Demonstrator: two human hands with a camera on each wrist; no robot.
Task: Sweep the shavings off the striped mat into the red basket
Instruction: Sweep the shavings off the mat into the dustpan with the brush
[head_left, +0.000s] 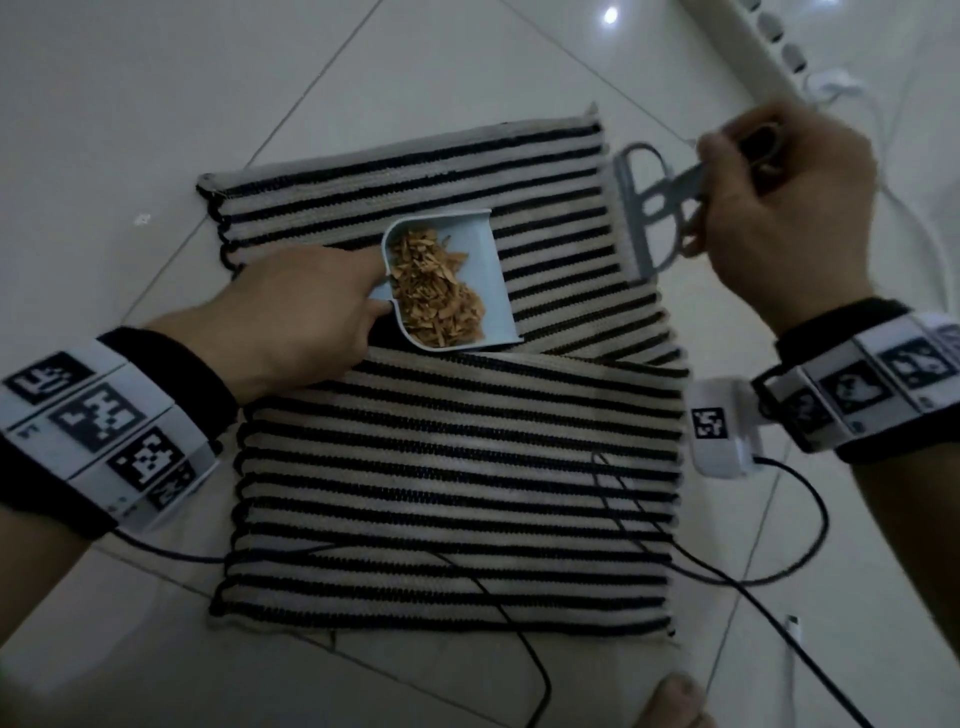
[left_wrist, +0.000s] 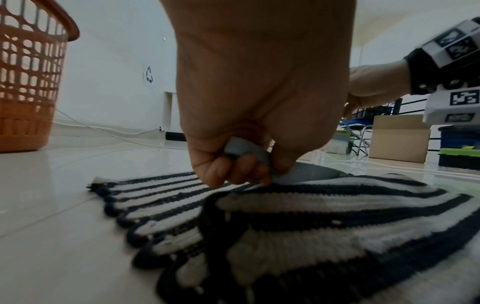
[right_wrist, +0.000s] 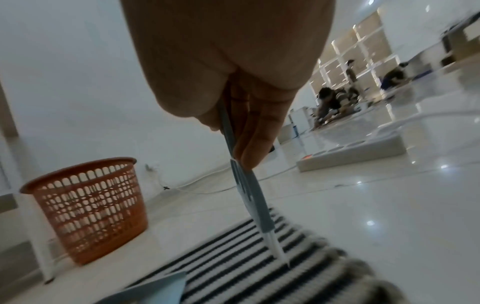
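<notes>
The black-and-white striped mat (head_left: 447, 467) lies folded on the tiled floor. On its far half rests a light blue dustpan (head_left: 491, 270) holding a heap of tan wood shavings (head_left: 436, 296). My left hand (head_left: 322, 306) grips the dustpan's handle (left_wrist: 244, 151) from the left. Over the mat's right edge, my right hand (head_left: 779, 208) holds a small grey brush (head_left: 649, 218), bristles down and close to the mat (right_wrist: 246, 267). The red basket (left_wrist: 26, 82) stands on the floor beyond the mat's far left; it also shows in the right wrist view (right_wrist: 88, 209). The head view leaves it out.
A white power strip (head_left: 769, 41) and white cables lie on the floor at the far right. Black wrist cables (head_left: 649, 545) trail across the near mat. A toe (head_left: 675, 701) shows at the bottom edge. A cardboard box (left_wrist: 397, 139) and other people (right_wrist: 332, 98) are in the background.
</notes>
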